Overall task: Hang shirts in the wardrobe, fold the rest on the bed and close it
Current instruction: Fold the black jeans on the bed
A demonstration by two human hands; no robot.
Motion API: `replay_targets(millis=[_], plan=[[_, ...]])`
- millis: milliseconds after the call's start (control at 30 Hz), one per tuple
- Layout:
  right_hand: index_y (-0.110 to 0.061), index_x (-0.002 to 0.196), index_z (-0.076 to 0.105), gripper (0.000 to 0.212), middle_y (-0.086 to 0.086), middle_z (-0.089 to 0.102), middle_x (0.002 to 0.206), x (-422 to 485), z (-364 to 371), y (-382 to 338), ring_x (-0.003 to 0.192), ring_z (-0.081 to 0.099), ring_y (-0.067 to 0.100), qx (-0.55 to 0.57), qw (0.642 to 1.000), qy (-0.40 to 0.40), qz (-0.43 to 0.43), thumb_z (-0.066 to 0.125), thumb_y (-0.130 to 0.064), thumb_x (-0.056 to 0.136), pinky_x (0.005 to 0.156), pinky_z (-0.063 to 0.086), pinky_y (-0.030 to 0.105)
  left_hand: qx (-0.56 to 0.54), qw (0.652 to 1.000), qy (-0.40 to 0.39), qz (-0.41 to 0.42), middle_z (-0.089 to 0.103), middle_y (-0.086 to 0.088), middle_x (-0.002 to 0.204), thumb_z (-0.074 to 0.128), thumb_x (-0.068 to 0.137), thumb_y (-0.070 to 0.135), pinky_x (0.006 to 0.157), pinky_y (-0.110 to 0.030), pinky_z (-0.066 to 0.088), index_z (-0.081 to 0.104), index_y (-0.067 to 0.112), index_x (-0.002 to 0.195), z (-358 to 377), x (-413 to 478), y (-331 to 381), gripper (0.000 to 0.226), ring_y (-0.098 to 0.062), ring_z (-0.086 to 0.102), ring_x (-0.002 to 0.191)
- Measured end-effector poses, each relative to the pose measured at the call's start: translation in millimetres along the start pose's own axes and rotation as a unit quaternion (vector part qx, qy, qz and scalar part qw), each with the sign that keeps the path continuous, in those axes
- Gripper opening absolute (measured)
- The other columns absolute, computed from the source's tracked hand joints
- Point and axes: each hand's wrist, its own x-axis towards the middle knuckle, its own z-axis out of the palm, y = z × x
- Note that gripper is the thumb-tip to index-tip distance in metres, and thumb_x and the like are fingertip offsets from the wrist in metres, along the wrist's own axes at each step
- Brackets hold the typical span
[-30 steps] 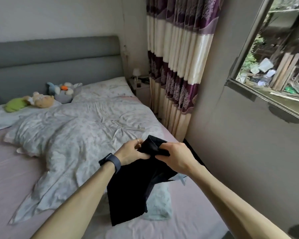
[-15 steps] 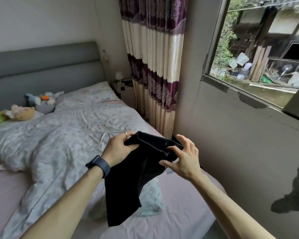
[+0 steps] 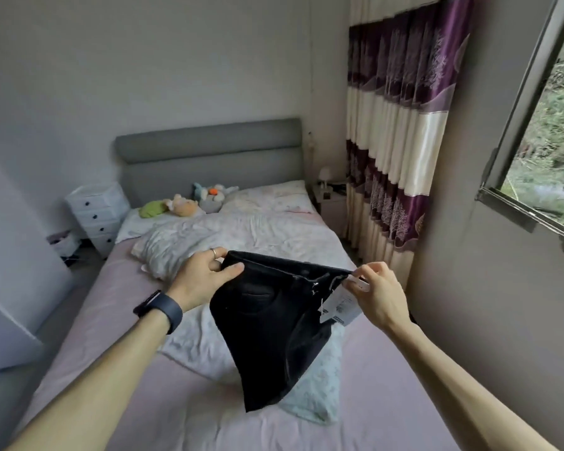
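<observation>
A pair of black trousers [image 3: 271,323] hangs in the air above the bed [image 3: 111,369], held up by its waistband. My left hand [image 3: 202,278] pinches the waistband's left end between thumb and fingers. My right hand [image 3: 376,292] pinches the right end, where a white price tag [image 3: 339,309] dangles. The trouser legs hang folded down toward a crumpled pale floral duvet [image 3: 228,245]. The wardrobe is out of view.
Soft toys [image 3: 189,203] and a pillow [image 3: 271,196] lie at the grey headboard [image 3: 209,151]. A white drawer unit [image 3: 96,216] stands left of the bed. A nightstand [image 3: 331,203], a purple-and-cream curtain [image 3: 398,125] and a window [image 3: 541,131] are on the right. A white panel [image 3: 10,288] rises at left.
My hands have drawn apart, stretching the waistband flat between them. My right hand went from loosely open to pinching the waistband's right end. The view swung left and up.
</observation>
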Motion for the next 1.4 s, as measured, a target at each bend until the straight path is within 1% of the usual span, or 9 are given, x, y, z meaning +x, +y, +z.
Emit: replay_targets(millis=[133,200,300,433,533,733,967,1133,1400], plan=[[-0.025,0.114,0.057,0.027,0.0,0.067,0.108,-6,-11,-23,0.101,0.056,0.03,-0.017,1.0,-0.019,-0.008,0.061,-0.043,0.095,0.083,0.048,0.044,0.019,0.998,0.066,-0.013,0.073,0.012,0.081,0.074,0.088,0.038,0.087,-0.027,0.055,0.062,0.036,0.106,19,-58,10,0.022,-0.006,0.069,0.084],[-0.023,0.127,0.052,0.037,-0.001,0.069,0.104,-12,-19,-34,0.104,0.058,0.032,-0.018,0.998,-0.053,-0.009,0.059,-0.042,0.096,0.084,0.049,0.044,0.063,0.991,0.121,-0.002,0.063,0.009,0.08,0.071,0.089,0.041,0.079,-0.03,0.05,0.063,0.042,0.097,25,-81,15,0.012,-0.01,0.06,0.078],[-0.031,0.11,0.068,0.03,-0.003,0.056,0.103,-34,-33,-38,0.11,0.048,0.032,-0.124,0.987,-0.093,-0.043,0.049,-0.051,0.098,0.082,0.043,0.042,0.077,0.979,0.186,-0.017,0.071,0.005,0.098,0.066,0.092,0.045,0.084,-0.033,0.052,0.067,0.027,0.117,14,-109,12,0.031,-0.014,0.065,0.089],[-0.036,0.107,0.063,0.029,-0.004,0.057,0.113,-69,-51,-49,0.104,0.054,0.028,-0.08,0.988,-0.134,-0.022,0.049,-0.058,0.095,0.085,0.05,0.045,0.099,0.967,0.233,-0.015,0.073,0.001,0.098,0.063,0.092,0.048,0.084,-0.04,0.053,0.067,0.025,0.12,-5,-141,4,0.036,-0.019,0.066,0.092],[-0.032,0.103,0.055,0.025,-0.003,0.061,0.1,-98,-70,-80,0.095,0.06,0.031,-0.015,0.999,-0.039,-0.034,0.048,-0.055,0.097,0.073,0.049,0.041,0.104,0.949,0.297,0.029,0.064,0.004,0.07,0.06,0.093,0.051,0.065,-0.037,0.049,0.066,0.027,0.109,-19,-170,11,0.03,-0.019,0.06,0.073],[-0.026,0.104,0.065,0.029,-0.004,0.061,0.088,-150,-151,-181,0.082,0.059,0.023,0.05,0.968,0.215,-0.123,0.058,-0.052,0.096,0.064,0.038,0.032,0.06,0.901,0.415,0.111,0.06,0.001,0.064,0.052,0.092,0.054,0.065,-0.041,0.052,0.061,0.031,0.109,-75,-229,69,0.03,-0.032,0.061,0.072],[-0.025,0.107,0.067,0.031,-0.002,0.061,0.094,-180,-267,-264,0.08,0.06,0.023,0.049,0.91,0.363,-0.197,0.056,-0.053,0.097,0.063,0.035,0.03,-0.042,0.824,0.521,0.22,0.06,0.006,0.072,0.056,0.095,0.045,0.061,-0.021,0.039,0.064,0.024,0.11,-121,-281,169,0.027,-0.013,0.052,0.067],[-0.028,0.109,0.068,0.033,-0.003,0.062,0.098,-188,-307,-277,0.088,0.062,0.026,0.022,0.9,0.389,-0.196,0.057,-0.057,0.095,0.065,0.035,0.033,0.04,0.823,0.519,0.227,0.055,0.001,0.073,0.052,0.096,0.051,0.064,-0.036,0.045,0.059,0.029,0.115,-147,-294,206,0.03,-0.034,0.059,0.078],[-0.033,0.109,0.067,0.036,-0.009,0.065,0.101,-163,-307,-266,0.09,0.065,0.024,-0.011,0.92,0.332,-0.207,0.058,-0.063,0.091,0.066,0.04,0.033,0.149,0.846,0.486,0.161,0.069,-0.018,0.09,0.046,0.101,0.047,0.065,-0.038,0.042,0.055,0.018,0.131,-146,-275,207,0.042,-0.036,0.058,0.078]])
